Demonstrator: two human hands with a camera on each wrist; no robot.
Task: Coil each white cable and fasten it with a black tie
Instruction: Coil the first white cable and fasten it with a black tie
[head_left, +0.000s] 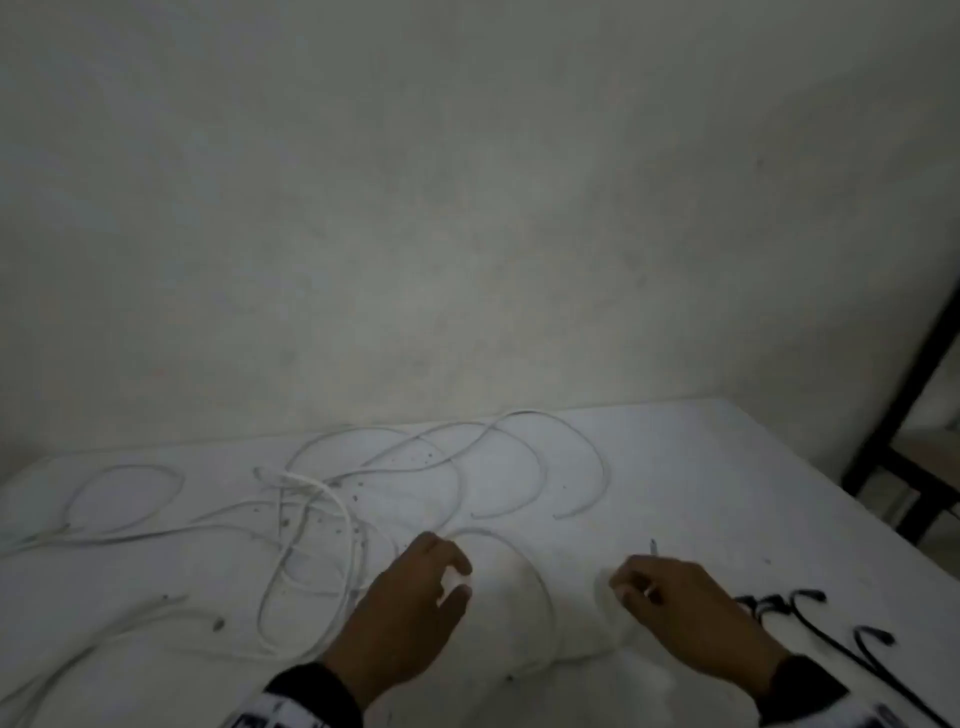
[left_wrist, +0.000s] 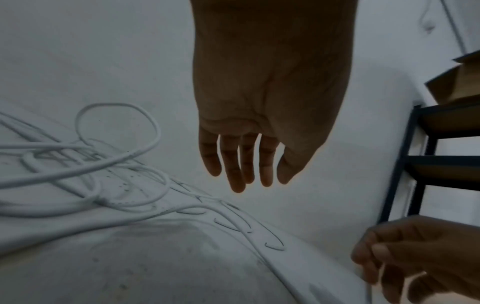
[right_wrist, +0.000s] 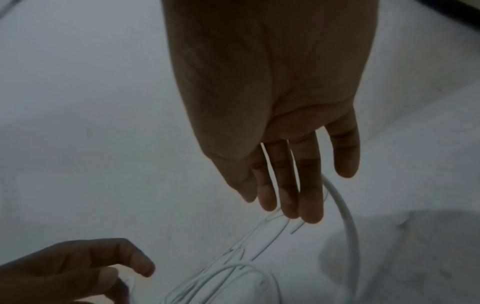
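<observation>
White table (head_left: 701, 467), bare wall (head_left: 415, 208), loose cables (head_left: 322, 499), both hands' fingers relaxed apart.

Loose white cables (head_left: 332, 499) sprawl across table (head_left: 701, 467) centre to left edge; black ties (head_left: 810, 613) by right edge — both hands near front edge.
</observation>
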